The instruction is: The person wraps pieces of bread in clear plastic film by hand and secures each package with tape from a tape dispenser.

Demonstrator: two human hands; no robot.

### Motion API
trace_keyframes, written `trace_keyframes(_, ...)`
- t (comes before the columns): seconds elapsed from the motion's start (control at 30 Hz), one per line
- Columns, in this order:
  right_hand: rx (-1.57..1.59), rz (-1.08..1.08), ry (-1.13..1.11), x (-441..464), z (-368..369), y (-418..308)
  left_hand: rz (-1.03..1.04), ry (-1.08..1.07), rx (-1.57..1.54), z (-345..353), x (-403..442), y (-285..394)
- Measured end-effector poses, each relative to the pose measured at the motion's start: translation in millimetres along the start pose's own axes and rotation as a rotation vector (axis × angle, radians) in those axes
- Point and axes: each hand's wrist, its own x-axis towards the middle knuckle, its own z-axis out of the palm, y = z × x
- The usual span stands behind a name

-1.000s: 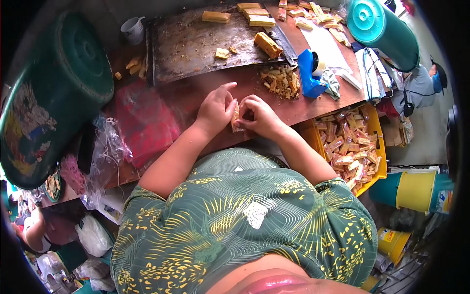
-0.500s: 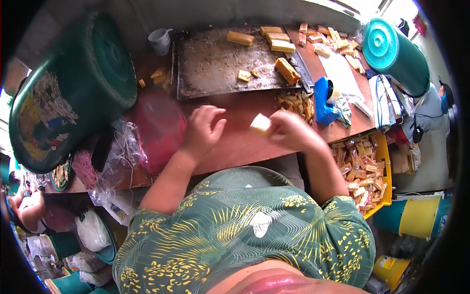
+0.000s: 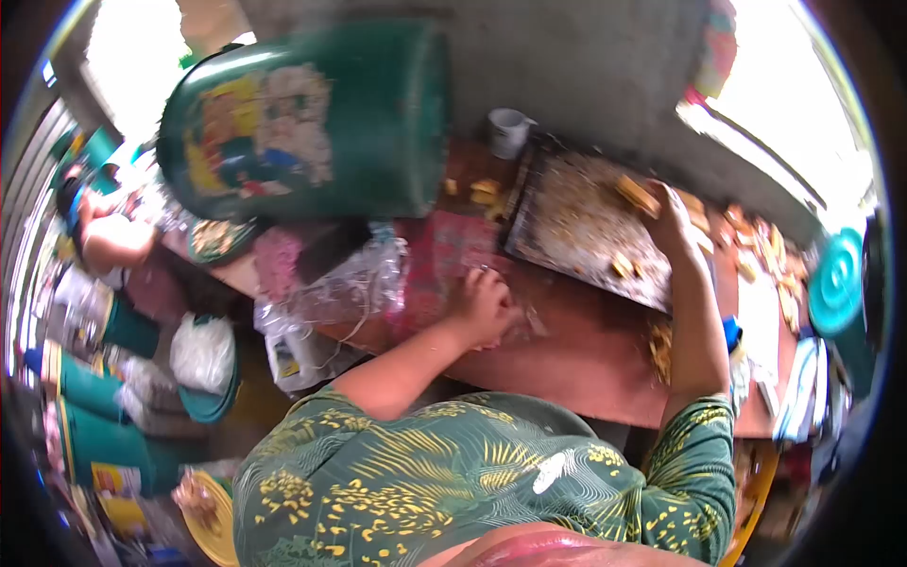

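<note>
My right hand [image 3: 669, 222] reaches over the dark metal tray [image 3: 576, 263], its fingers on a golden-brown baked bar [image 3: 637, 197] at the tray's far side. Near the red plastic sheets [image 3: 444, 255] on the reddish table [image 3: 586, 345], my left hand [image 3: 487, 307] has its fingers curled on a small clear plastic wrapper [image 3: 532, 321], somewhat blurred. A small broken piece [image 3: 622, 266] lies on the tray. More bars are partly hidden behind my right hand.
A big green bucket [image 3: 378, 123] lies on its side at the back left, beside a white mug [image 3: 508, 134]. Clear plastic bags [image 3: 354, 288] are left of the red sheets. Wrapped bars [image 3: 756, 241] lie at the right. Another person [image 3: 118, 241] is at the far left.
The view has swung left. My right hand no longer has the pale piece and has moved to a bar on the tray. My left hand has closed on a clear wrapper.
</note>
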Motion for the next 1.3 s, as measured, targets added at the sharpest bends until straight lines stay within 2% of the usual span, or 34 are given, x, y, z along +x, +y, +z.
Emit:
trace_keyframes(0.07,-0.078,0.098,-0.018,23,30,19,0.048,0.082,0.085,0,-2,3)
trace_keyframes(0.17,-0.234,0.166,-0.233,36,57,42,0.029,0.042,0.038,5,-3,-4)
trace_keyframes(0.23,-0.243,0.262,-0.24,41,54,28,0.019,0.046,0.037,0,-3,-4)
trace_keyframes(0.27,-0.174,0.303,-0.154,40,65,42,0.019,0.068,0.023,5,-4,-6)
trace_keyframes(0.37,-0.276,0.211,-0.122,24,51,52,0.017,0.091,-0.01,9,-4,-5)
trace_keyframes(0.43,-0.064,0.035,0.132,6,57,80,0.026,0.119,-0.021,9,-5,-8)
trace_keyframes(0.5,0.409,-0.103,0.31,-21,55,82,0.047,0.171,-0.028,15,-4,-14)
trace_keyframes(0.57,0.228,0.212,0.064,-78,-22,2,-0.001,0.266,-0.337,13,-1,-17)
trace_keyframes(0.6,0.394,0.243,0.059,-106,-23,8,-0.021,0.315,-0.49,12,0,-18)
trace_keyframes(0.63,0.559,0.274,0.055,-137,-26,14,-0.127,0.406,-0.615,16,0,-18)
trace_keyframes(0.7,0.879,0.187,0.085,-198,-41,-16,-0.344,0.588,-0.863,24,-1,-20)
trace_keyframes(0.73,0.918,0.219,0.096,-226,-41,-18,-0.492,0.483,-1.038,-10,-3,15)
trace_keyframes(0.8,0.986,0.302,0.139,-273,-42,-22,-0.083,0.481,-1.082,7,-6,45)
trace_keyframes(0.87,1.041,0.396,0.211,-303,-47,-29,0.327,0.304,-1.05,2,-5,72)
trace_keyframes(0.9,1.046,0.39,0.235,-309,-51,-33,0.529,0.13,-0.992,-7,-5,83)
trace_keyframes(1.0,1.065,0.398,0.303,-322,-64,-34,0.357,-0.32,-0.266,22,-27,113)
trace_keyframes(1.1,1.3,0.353,0.267,-318,-75,-63,0.295,-0.476,-0.125,23,-41,119)
trace_keyframes(1.2,1.45,0.409,0.124,-317,-55,-81,0.121,-0.48,-0.373,28,-31,116)
trace_keyframes(1.23,1.487,0.426,0.08,-312,-45,-89,0.033,-0.422,-0.476,24,-25,112)
trace_keyframes(1.3,1.588,0.551,0.034,-306,-22,-93,-0.069,-0.173,-0.424,25,-14,100)
